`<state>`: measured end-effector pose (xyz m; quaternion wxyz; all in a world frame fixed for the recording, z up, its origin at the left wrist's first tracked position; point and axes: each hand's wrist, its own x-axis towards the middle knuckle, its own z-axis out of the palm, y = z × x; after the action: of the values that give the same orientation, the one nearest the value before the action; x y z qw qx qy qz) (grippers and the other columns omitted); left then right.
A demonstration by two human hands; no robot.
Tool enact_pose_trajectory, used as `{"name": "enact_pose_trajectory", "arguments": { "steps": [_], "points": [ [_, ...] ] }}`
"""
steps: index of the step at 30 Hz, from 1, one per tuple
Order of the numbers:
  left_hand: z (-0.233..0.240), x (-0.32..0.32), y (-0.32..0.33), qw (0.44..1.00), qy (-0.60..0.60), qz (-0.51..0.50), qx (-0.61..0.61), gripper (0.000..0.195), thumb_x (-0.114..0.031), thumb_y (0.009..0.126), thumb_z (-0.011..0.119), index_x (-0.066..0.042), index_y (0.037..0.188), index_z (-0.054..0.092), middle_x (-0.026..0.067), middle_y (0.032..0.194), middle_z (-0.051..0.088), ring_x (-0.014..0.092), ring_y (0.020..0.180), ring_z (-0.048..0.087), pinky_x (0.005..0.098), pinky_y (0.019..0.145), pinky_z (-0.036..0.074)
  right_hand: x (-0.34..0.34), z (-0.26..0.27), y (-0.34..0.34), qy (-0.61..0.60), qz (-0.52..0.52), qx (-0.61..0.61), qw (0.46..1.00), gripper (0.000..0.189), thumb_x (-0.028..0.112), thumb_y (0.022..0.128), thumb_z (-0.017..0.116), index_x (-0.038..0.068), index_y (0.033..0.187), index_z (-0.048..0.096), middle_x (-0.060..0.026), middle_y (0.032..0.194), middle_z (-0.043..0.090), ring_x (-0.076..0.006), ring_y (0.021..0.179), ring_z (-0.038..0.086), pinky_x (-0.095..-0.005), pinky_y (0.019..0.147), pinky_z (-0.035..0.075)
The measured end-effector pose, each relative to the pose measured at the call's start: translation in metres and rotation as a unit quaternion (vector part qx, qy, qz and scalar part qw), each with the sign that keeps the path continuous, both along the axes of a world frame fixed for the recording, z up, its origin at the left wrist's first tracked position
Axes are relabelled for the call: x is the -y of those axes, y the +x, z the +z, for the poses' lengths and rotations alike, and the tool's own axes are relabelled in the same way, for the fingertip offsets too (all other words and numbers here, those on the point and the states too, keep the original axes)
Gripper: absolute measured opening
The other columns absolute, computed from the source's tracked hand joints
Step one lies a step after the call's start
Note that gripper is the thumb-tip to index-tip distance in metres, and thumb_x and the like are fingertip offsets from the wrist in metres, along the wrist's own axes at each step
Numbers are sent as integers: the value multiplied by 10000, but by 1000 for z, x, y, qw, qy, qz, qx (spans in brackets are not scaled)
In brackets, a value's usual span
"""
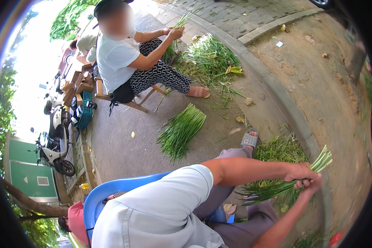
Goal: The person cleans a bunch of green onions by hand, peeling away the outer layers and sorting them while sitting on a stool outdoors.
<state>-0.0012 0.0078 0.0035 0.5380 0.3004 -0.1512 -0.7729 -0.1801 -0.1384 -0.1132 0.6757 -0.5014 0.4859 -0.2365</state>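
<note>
My left hand [299,172] is closed around a bunch of long green leafy stalks that look like garlic chives [321,161]. Touching it, my right hand [313,186] holds the same bunch from the other side, some of its fingers overlapping the stalks. Pale cut ends stick out beyond the hands, while the dark leaves trail back over my lower legs. Beneath and beside the bunch is a pile of loose green and yellowish leaves [279,150]. A neat heap of chives [183,130] lies on the pavement to my left.
A person [117,59] on a wooden folding chair [136,106] holds green stalks beside a large chive pile [212,54]. I sit on a blue plastic chair [91,201]. A stone curb [276,82] runs past my feet. Scooters [57,148], cardboard boxes and a teal crate [86,113] stand farther off.
</note>
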Motion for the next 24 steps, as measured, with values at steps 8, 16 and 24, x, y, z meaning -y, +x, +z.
{"name": "enact_pose_trajectory", "arguments": {
  "steps": [8,16,24],
  "points": [
    [9,3,2,998,-29,-31,-47,392,-400,962,637,-93,768,489,-14,596,395,82,425,326,253,350,261,-24,-33,1,54,6,-138,989,386,379,1037,492,25,1042,645,-32,837,604,-129,756,566,-303,668,483],
    [7,3,7,995,-50,28,-86,371,-363,951,650,-82,785,475,-11,598,392,77,433,323,251,344,251,-33,-27,10,52,-3,-142,989,422,411,1039,474,29,1103,641,-42,891,623,-141,806,588,-309,717,504],
    [5,4,9,999,19,-11,-30,370,-413,954,641,-119,791,488,-25,610,422,71,405,351,252,330,299,-25,39,40,26,-32,-45,998,465,444,1041,456,33,1164,636,-52,945,641,-153,855,610,-315,766,525]
  ]
}}
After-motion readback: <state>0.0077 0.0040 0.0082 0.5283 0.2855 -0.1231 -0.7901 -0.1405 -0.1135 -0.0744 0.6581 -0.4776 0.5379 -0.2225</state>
